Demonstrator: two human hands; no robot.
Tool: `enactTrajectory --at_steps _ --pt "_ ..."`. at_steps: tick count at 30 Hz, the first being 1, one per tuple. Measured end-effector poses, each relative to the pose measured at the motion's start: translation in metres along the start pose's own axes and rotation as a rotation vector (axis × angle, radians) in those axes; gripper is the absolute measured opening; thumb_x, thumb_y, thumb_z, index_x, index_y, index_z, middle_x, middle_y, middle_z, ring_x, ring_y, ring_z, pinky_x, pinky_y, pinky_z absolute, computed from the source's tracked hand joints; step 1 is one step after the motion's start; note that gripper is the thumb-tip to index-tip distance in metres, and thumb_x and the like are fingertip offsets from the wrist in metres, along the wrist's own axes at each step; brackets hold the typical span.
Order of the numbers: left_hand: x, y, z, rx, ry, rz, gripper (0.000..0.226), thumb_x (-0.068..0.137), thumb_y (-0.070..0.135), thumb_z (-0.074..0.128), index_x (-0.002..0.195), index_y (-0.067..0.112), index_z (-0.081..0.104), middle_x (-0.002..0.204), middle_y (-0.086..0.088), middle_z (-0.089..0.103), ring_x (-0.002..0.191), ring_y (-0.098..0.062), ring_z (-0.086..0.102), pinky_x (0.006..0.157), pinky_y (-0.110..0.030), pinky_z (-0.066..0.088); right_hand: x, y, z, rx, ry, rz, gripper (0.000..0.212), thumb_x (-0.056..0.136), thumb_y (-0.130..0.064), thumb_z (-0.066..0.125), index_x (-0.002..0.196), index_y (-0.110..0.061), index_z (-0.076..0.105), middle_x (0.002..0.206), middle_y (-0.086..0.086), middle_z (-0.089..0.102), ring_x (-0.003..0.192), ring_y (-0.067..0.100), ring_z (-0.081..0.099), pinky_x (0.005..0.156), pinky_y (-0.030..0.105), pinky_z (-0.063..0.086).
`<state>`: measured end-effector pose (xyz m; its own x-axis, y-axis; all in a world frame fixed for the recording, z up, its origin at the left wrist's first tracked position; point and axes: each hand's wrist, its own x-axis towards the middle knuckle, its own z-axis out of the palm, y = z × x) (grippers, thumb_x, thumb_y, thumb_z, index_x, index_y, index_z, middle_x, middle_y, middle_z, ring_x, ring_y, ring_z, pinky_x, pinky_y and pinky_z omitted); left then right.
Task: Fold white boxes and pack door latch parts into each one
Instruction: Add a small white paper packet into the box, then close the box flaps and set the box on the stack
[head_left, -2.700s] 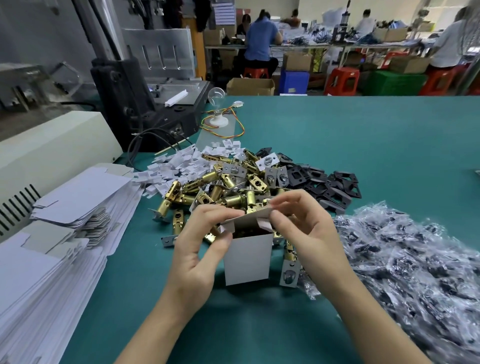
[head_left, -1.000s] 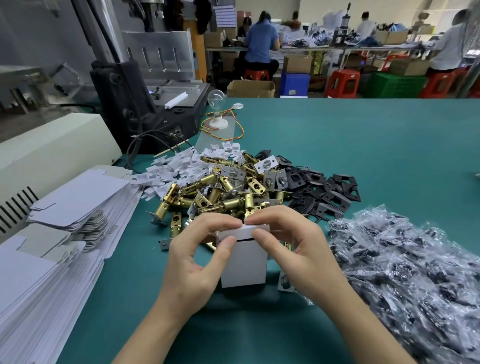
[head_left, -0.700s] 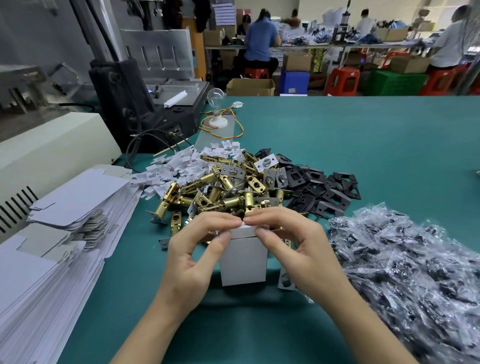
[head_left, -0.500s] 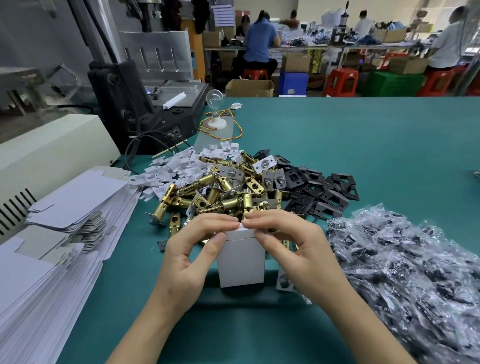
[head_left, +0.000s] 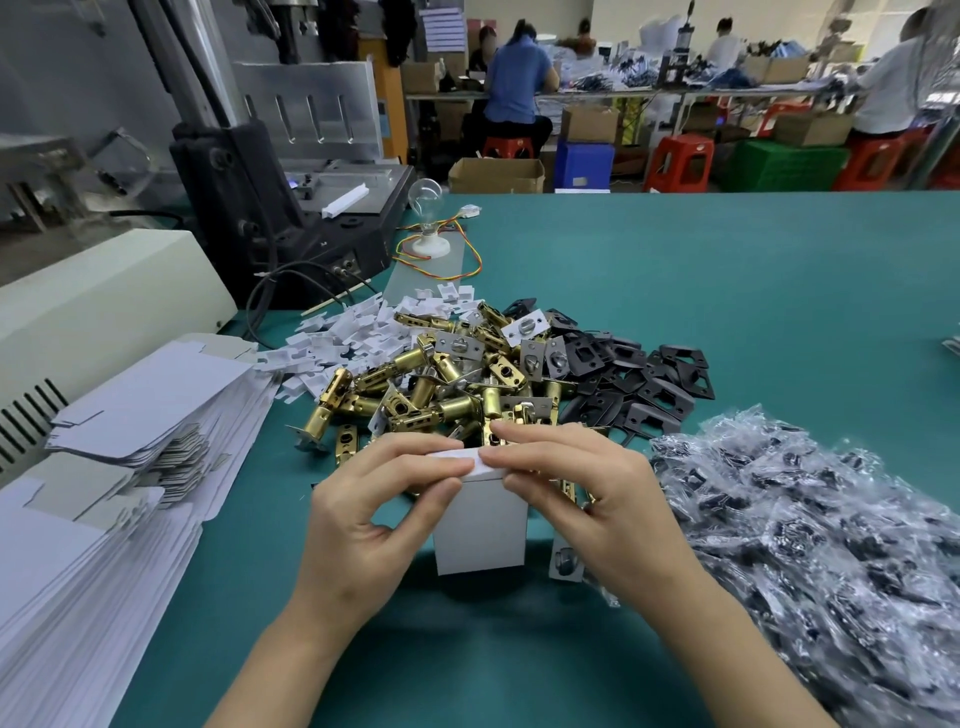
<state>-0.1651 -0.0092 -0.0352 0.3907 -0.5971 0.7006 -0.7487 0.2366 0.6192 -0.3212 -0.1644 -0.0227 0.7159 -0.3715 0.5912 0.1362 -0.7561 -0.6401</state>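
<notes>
Since the earlier frames the top flaps, which stood open, have come down flat, and both hands have closed in over the lid.

Head view: the white box (head_left: 480, 525) stands upright on the desk (head_left: 727, 291), just in front of the pile of brass latches (head_left: 431, 389). The left hand (head_left: 363, 525) pinches the lid's left part, forefinger on top and thumb against the front face. The right hand (head_left: 597, 499) does the same on the right, and the fingertips almost meet.

The box is thin card, light in itself and probably weighted by metal parts inside. It would likely dent if squeezed mid-wall, so the folded edges and corners, where card is stiffest, look like the best hold. Flat box blanks (head_left: 130, 415) lie stacked at the left, and bagged parts (head_left: 805, 545) lie heaped at the right.
</notes>
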Motion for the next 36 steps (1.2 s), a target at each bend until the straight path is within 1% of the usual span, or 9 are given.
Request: enactTrajectory --at_steps 8,12,16,20,24,27,30,33,36 --pt "-0.003 -0.006 0.000 -0.030 -0.009 -0.021 0.016 0.097 0.029 0.071 0.107 0.023 0.080 0.117 0.002 0.075 0.111 -0.019 0.072 0.087 -0.025 0.057 0.001 0.004 -0.004 -0.118 -0.072 -0.042 0.029 0.096 -0.034 0.064 0.122 -0.030 0.076 0.138 -0.014 0.064 0.117 0.011 0.062 0.097 0.035 0.053" --pt "-0.005 -0.007 0.000 -0.114 -0.091 -0.095 0.026 0.099 0.042 0.069 0.124 0.035 0.075 0.124 0.016 0.075 0.114 -0.012 0.073 0.088 -0.021 0.058 0.000 0.004 -0.003 -0.102 -0.067 -0.020 0.028 0.097 -0.033 0.064 0.122 -0.033 0.075 0.137 -0.016 0.064 0.119 0.010 0.061 0.096 0.037 0.054" --pt "-0.006 -0.006 0.002 -0.140 -0.069 -0.183 0.024 0.096 0.034 0.071 0.120 0.036 0.076 0.118 0.017 0.077 0.108 -0.009 0.075 0.087 -0.017 0.057 -0.003 0.002 0.001 -0.071 -0.055 0.050 0.032 0.097 -0.036 0.063 0.128 -0.036 0.071 0.142 -0.019 0.060 0.128 0.007 0.057 0.100 0.039 0.053" --pt "-0.004 -0.005 0.004 -0.210 0.067 -0.313 0.019 0.091 0.035 0.080 0.109 0.038 0.080 0.099 0.013 0.079 0.089 -0.001 0.071 0.073 -0.012 0.052 -0.006 -0.003 0.007 -0.188 -0.037 0.035 0.057 0.093 -0.043 0.069 0.147 -0.032 0.054 0.147 -0.014 0.053 0.137 0.006 0.048 0.109 0.043 0.046" --pt "-0.001 -0.005 0.003 -0.376 0.278 -0.460 0.020 0.088 0.028 0.075 0.104 0.038 0.082 0.082 -0.007 0.074 0.077 -0.011 0.064 0.066 -0.032 0.058 -0.009 -0.019 0.015 -0.336 -0.001 0.054 0.080 0.081 -0.067 0.070 0.149 -0.031 0.046 0.138 -0.009 0.052 0.125 0.012 0.052 0.102 0.040 0.048" --pt "0.003 -0.003 0.005 -0.506 0.397 -0.562 0.020 0.081 0.035 0.076 0.099 0.035 0.084 0.078 -0.001 0.076 0.071 -0.007 0.068 0.058 -0.025 0.059 -0.011 -0.036 0.029 -0.499 -0.063 0.079 0.094 0.075 -0.082 0.061 0.151 -0.033 0.038 0.137 -0.006 0.050 0.120 0.015 0.052 0.098 0.036 0.048" --pt "0.003 -0.004 0.007 -0.533 0.415 -0.616 0.020 0.079 0.036 0.078 0.098 0.031 0.084 0.081 -0.001 0.078 0.071 -0.009 0.071 0.055 -0.025 0.059 -0.009 -0.046 0.036 -0.557 -0.108 0.094 0.094 0.079 -0.076 0.059 0.156 -0.035 0.025 0.132 -0.007 0.051 0.114 0.016 0.054 0.089 0.032 0.049" --pt "0.001 -0.001 0.010 -0.545 0.386 -0.638 0.027 0.075 0.040 0.079 0.100 0.031 0.083 0.086 -0.005 0.079 0.073 -0.013 0.072 0.057 -0.027 0.060 -0.004 -0.053 0.032 -0.543 -0.197 0.125 0.099 0.082 -0.065 0.060 0.159 -0.038 0.004 0.140 -0.009 0.046 0.120 0.016 0.049 0.089 0.032 0.046" --pt "0.001 0.002 0.014 -0.581 0.338 -0.646 0.034 0.075 0.047 0.077 0.107 0.034 0.082 0.091 -0.003 0.079 0.076 -0.016 0.075 0.055 -0.029 0.062 0.004 -0.061 0.019 -0.516 -0.215 0.163 0.099 0.081 -0.053 0.065 0.158 -0.040 0.004 0.135 -0.006 0.051 0.114 0.020 0.053 0.085 0.033 0.048"
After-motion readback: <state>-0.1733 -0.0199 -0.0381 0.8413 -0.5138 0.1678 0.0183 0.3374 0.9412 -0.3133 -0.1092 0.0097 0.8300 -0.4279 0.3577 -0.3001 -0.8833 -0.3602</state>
